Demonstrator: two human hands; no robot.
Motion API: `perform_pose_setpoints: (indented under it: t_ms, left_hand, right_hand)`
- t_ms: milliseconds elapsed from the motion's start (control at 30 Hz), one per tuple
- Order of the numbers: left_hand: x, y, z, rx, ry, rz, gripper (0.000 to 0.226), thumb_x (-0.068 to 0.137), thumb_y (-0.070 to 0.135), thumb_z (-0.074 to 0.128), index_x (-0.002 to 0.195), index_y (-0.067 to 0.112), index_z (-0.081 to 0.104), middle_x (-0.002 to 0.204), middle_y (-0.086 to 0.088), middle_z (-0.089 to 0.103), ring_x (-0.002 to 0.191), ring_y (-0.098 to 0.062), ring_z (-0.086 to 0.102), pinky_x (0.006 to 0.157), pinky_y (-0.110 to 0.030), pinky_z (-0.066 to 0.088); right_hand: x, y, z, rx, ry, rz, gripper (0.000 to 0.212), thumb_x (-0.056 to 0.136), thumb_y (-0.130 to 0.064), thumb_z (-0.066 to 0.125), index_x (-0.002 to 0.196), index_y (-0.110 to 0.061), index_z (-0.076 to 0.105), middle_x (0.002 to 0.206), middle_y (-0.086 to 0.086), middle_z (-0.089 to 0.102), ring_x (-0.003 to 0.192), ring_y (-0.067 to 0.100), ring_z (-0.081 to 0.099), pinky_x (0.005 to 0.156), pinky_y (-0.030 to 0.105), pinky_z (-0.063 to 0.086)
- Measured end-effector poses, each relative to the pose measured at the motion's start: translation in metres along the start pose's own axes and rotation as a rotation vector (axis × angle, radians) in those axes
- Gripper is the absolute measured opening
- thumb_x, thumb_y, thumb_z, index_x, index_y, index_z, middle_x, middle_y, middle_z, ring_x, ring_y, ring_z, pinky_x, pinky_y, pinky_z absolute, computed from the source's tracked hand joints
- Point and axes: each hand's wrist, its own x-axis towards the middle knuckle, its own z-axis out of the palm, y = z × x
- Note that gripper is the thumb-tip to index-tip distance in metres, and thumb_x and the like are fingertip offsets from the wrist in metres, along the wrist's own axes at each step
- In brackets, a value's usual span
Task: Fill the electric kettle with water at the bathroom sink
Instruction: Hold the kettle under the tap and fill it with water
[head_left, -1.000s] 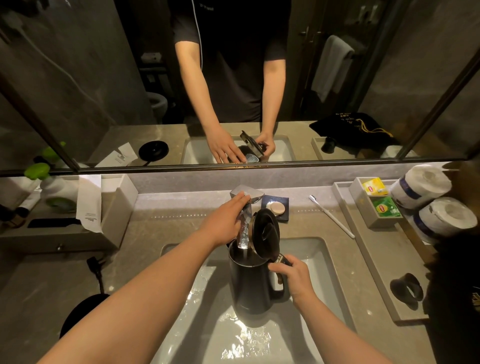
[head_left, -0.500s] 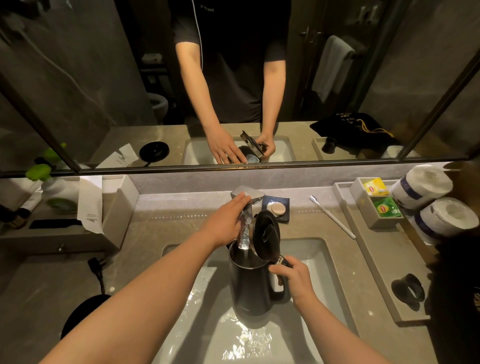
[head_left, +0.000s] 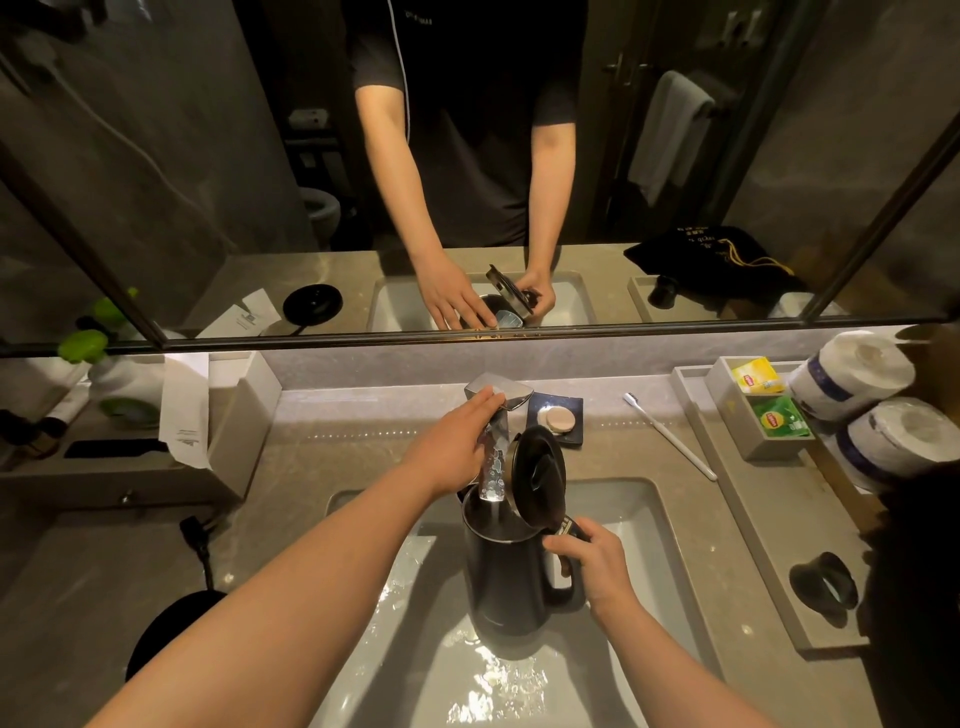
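A dark electric kettle (head_left: 506, 577) stands upright in the white sink basin (head_left: 631, 512), its round lid (head_left: 540, 475) flipped up. My right hand (head_left: 592, 566) grips the kettle's handle. My left hand (head_left: 454, 447) rests on the chrome faucet (head_left: 501, 395), its fingers on the lever at the top. The spout reaches over the kettle's mouth and a stream of water (head_left: 493, 512) runs into the open kettle. Water lies in the basin in front of the kettle.
The kettle's black base (head_left: 166, 631) with its cord lies on the counter at left. A soap dish (head_left: 556, 418) and a toothbrush (head_left: 670, 436) sit behind the sink. A tray (head_left: 769, 530) at right holds tea bags, toilet rolls (head_left: 878, 410) and a black cup. A mirror runs above.
Almost nothing differs. Both hands keep their hold and water keeps running into the kettle.
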Motion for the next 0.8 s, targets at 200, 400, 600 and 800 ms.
perform_pose_setpoints:
  t_ms: [200, 400, 600, 800]
  left_hand:
    - [-0.0001, 0.0000, 0.0007, 0.004, 0.002, -0.003, 0.072, 0.090, 0.013, 0.054, 0.146, 0.038, 0.018, 0.158, 0.010, 0.015, 0.138, -0.020, 0.030, 0.107, -0.040, 0.034]
    - [-0.0006, 0.0002, 0.0002, 0.007, 0.004, 0.004, 0.071, 0.090, 0.012, 0.053, 0.147, 0.037, 0.018, 0.158, 0.009, 0.015, 0.139, -0.019, 0.028, 0.108, -0.040, 0.033]
    - [-0.0009, 0.0007, -0.0017, -0.001, -0.004, 0.010, 0.070, 0.090, 0.012, 0.050, 0.147, 0.037, 0.018, 0.158, 0.009, 0.014, 0.139, -0.019, 0.027, 0.108, -0.040, 0.033]
    - [-0.0006, -0.0001, -0.0010, 0.006, -0.007, 0.006, 0.069, 0.091, 0.014, 0.050, 0.147, 0.038, 0.017, 0.158, 0.010, 0.014, 0.139, -0.019, 0.027, 0.108, -0.040, 0.033]
  right_hand:
    - [0.0029, 0.0034, -0.0005, -0.026, 0.013, 0.001, 0.042, 0.055, -0.020, 0.079, 0.073, 0.012, 0.058, 0.053, 0.006, 0.054, 0.054, 0.022, 0.051, 0.054, 0.036, 0.043]
    - [0.0050, 0.0066, -0.0013, -0.034, 0.012, 0.007, 0.030, 0.054, -0.022, 0.079, 0.065, -0.002, 0.061, 0.052, 0.003, 0.054, 0.051, 0.017, 0.052, 0.051, 0.034, 0.044]
    - [0.0075, 0.0090, -0.0021, -0.061, 0.017, 0.008, 0.040, 0.054, -0.023, 0.080, 0.069, 0.006, 0.057, 0.052, 0.004, 0.055, 0.048, 0.013, 0.053, 0.051, 0.033, 0.045]
    - [0.0070, 0.0059, -0.0028, -0.054, 0.008, 0.007, 0.026, 0.053, -0.021, 0.080, 0.063, -0.006, 0.061, 0.051, 0.003, 0.054, 0.046, 0.012, 0.052, 0.048, 0.032, 0.044]
